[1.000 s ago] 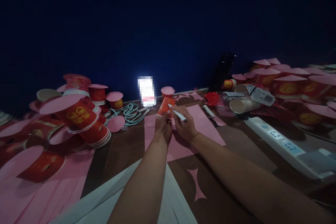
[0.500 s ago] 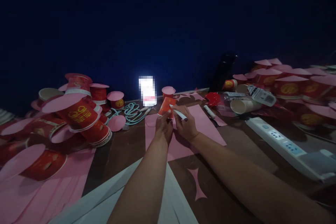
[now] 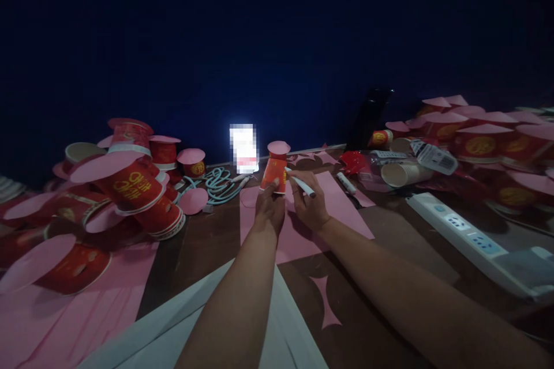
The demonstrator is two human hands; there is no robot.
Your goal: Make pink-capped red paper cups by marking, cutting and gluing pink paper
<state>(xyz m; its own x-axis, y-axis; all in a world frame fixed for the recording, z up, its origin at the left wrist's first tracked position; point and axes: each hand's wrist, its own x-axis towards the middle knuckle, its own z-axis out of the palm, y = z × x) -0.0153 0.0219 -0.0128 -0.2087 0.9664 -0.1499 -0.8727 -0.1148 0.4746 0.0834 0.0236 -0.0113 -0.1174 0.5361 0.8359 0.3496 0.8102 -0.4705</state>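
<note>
In my left hand [image 3: 269, 207] is a red paper cup [image 3: 273, 175] with gold marks, held upside down with its pale rim toward me. The fingers are wrapped around it near the rim. My right hand [image 3: 310, 199] grips a white marker [image 3: 302, 184], whose tip comes up beside the cup's right side; whether it touches I cannot tell. Under both hands lies a pink paper sheet [image 3: 320, 225] with a circle outlined at its left. Just behind the held cup stands another cup topped with a pink paper disc [image 3: 279, 147].
Red cups with pink discs [image 3: 134, 179] pile up at left, and more cups [image 3: 480, 141] stand at right. A lit phone [image 3: 244, 150], a coiled cable [image 3: 219, 184], a power strip [image 3: 463, 236], a second marker [image 3: 346, 183] and a pink paper scrap [image 3: 324, 301] lie around.
The cup in my left hand has turned, and its gold marks now show at its right side. The marker has shifted slightly right, away from the cup's middle.
</note>
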